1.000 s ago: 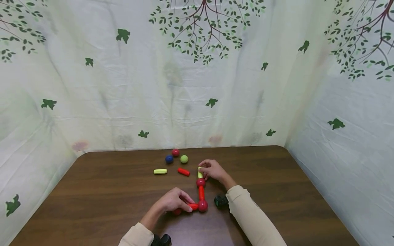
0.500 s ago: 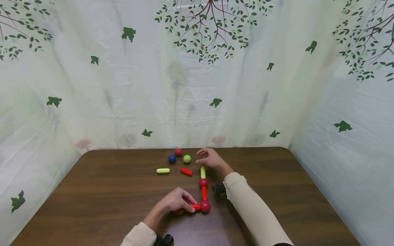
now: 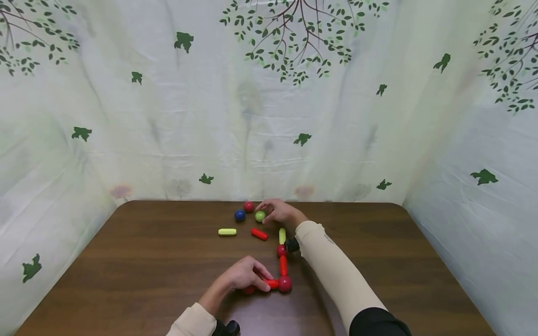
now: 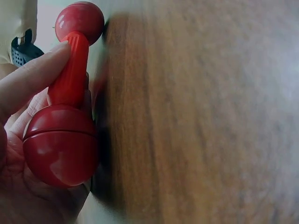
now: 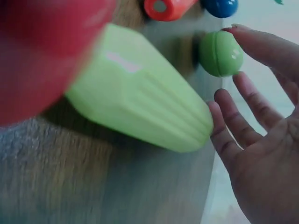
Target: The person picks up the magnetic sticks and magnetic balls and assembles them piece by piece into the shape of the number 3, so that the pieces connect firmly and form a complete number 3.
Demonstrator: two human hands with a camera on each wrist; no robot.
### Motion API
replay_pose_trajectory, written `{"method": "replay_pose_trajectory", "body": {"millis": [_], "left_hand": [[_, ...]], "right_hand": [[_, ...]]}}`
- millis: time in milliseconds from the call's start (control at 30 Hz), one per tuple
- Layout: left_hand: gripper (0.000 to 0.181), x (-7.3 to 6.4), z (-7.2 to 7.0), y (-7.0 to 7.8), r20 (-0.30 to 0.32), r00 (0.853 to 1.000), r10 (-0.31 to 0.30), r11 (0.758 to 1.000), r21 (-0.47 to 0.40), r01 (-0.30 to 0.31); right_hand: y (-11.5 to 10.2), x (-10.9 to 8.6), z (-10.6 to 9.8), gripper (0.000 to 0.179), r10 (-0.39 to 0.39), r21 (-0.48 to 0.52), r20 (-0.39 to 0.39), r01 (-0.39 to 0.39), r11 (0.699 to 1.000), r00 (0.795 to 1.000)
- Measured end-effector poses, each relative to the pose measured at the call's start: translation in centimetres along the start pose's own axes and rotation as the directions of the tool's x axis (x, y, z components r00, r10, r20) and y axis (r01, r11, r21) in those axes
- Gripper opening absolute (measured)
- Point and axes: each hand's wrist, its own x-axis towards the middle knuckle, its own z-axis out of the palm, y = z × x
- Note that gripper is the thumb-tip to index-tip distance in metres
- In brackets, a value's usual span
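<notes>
Right hand (image 3: 279,212) has moved left and farther off since half a second ago, from behind the joined yellow stick (image 3: 282,236) to the green ball (image 3: 260,216). Left hand (image 3: 245,274) looks unchanged, as does the row of joined pieces.

Green ball sits on the surface (image 3: 126,280) toward its back edge, just beside the blue ball (image 3: 240,215) and the far red ball (image 3: 249,206). Right hand is by far the nearer; ball lies off its left side, at the fingertips. Fingers spread apart around the ball, tips at its edge; cannot tell whether they press on it. No closed grip seen.

Left hand pinches the near red stick (image 4: 70,72), thumb on one side, a red ball at each end.

Key relation: joined yellow stick points away from the person, long axis running front to back. Near end meets the middle red ball (image 3: 281,251); far end is bare. Green ball lies beyond that bare end and left of it. My reading: carrying the ball to that end would call for a short move right and back toward the person, with the left hand steadying the row.
</notes>
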Motion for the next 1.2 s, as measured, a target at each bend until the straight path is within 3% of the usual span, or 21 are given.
{"method": "replay_pose_trajectory", "body": {"millis": [200,367,500,633,967,1200], "left_hand": [[0.016,0.1,0.3,0.2,0.002,0.999,0.032,0.999,-0.02,-0.032],[0.016,0.3,0.4,0.2,0.011,1.0,0.03,0.999,-0.031,-0.029],[0.016,0.4,0.5,0.3,0.008,1.0,0.023,0.999,-0.039,-0.022],[0.017,0.3,0.6,0.2,0.009,1.0,0.02,0.999,-0.047,-0.02],[0.017,0.1,0.4,0.0,-0.006,1.0,0.021,1.0,-0.022,-0.022],[0.017,0.3,0.3,-0.2,-0.006,1.0,0.03,0.999,-0.024,-0.03]], "right_hand": [[0.1,0.2,-0.2,0.041,0.038,-0.076,0.033,-0.035,0.996,0.999],[0.3,0.0,-0.3,0.039,0.133,-0.056,0.062,-0.13,0.99,0.989],[0.4,-0.2,-0.5,0.035,0.155,-0.046,0.053,-0.152,0.987,0.987],[0.7,-0.7,-0.5,0.034,0.159,-0.031,0.041,-0.158,0.987,0.986],[2.0,-2.6,-1.1,0.026,0.134,0.131,-0.043,-0.128,0.983,0.99],[2.8,-4.4,-0.7,0.03,0.092,0.147,-0.135,-0.072,0.987,0.987]]}}
